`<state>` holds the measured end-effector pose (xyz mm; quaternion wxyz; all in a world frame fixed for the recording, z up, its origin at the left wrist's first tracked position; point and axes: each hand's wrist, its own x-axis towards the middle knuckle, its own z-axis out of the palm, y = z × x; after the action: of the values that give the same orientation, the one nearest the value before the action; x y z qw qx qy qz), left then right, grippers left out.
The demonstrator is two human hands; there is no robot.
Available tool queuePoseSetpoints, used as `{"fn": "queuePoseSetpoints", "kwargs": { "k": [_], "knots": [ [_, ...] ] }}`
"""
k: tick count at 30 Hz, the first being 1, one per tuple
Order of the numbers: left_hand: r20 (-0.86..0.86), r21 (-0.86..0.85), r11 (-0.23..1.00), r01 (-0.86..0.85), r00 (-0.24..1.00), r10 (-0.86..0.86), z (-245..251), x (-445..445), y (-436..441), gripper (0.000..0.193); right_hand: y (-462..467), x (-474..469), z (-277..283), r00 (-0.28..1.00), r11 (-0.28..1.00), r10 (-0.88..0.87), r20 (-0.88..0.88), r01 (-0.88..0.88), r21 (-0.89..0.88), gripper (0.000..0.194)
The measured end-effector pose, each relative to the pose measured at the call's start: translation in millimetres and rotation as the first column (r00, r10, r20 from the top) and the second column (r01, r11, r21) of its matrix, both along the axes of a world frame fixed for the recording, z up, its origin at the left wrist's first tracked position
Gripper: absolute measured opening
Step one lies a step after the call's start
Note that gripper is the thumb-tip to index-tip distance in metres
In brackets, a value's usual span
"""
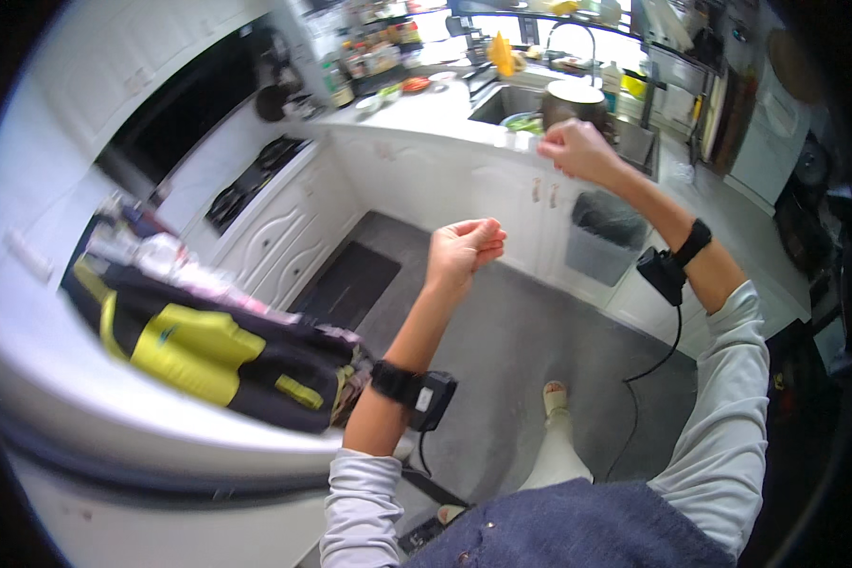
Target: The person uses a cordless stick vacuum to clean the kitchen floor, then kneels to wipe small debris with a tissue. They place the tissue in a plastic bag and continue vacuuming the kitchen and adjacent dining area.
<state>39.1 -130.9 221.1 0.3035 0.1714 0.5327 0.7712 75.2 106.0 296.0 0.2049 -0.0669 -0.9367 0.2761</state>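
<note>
My left hand (465, 248) is raised over the grey floor, its fingers curled together with nothing visible in them. Farther up and to the right, my right hand (575, 150) is also loosely closed, with nothing visible in it, and overlaps the counter edge in the view. Behind the right hand stands a dark pot (574, 106) with a pale top, by the sink (497, 105). Green vegetables (525, 125) lie in a bowl in the sink. Each forearm wears a black strap with a small black device and a cable.
A lidded or lined grey bin (602, 245) stands against the white cabinets. At left, a black and yellow cloth item (192, 348) lies on a ledge near the hob (255, 181). A dark mat (351, 284) is on the floor. Bottles (337, 85) and small bowls (369, 105) stand on the back counter.
</note>
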Motion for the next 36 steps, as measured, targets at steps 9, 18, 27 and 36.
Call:
{"fn": "queuePoseSetpoints", "kwargs": {
  "k": [9,18,27,36],
  "knots": [
    [0.022,-0.575,0.806,0.138,0.988,-0.153,-248,-96,397,0.019,307,-33,-320,0.821,0.879,-0.36,0.442,0.458,-0.134,0.023],
    [-0.396,-0.873,0.47,-0.13,0.752,-0.527,-307,-113,479,0.012,344,-16,-367,0.835,0.867,-0.286,0.47,0.435,-0.245,0.021],
    [-0.601,-0.797,0.526,-0.297,0.478,-0.641,-309,-91,487,0.012,341,-10,-358,0.807,0.928,-0.338,0.484,0.373,0.025,0.015],
    [-0.608,-0.793,0.505,-0.341,0.397,-0.688,-259,-75,435,0.043,321,-22,-337,0.853,0.814,-0.338,0.397,0.053,0.579,0.012]
  ]
}}
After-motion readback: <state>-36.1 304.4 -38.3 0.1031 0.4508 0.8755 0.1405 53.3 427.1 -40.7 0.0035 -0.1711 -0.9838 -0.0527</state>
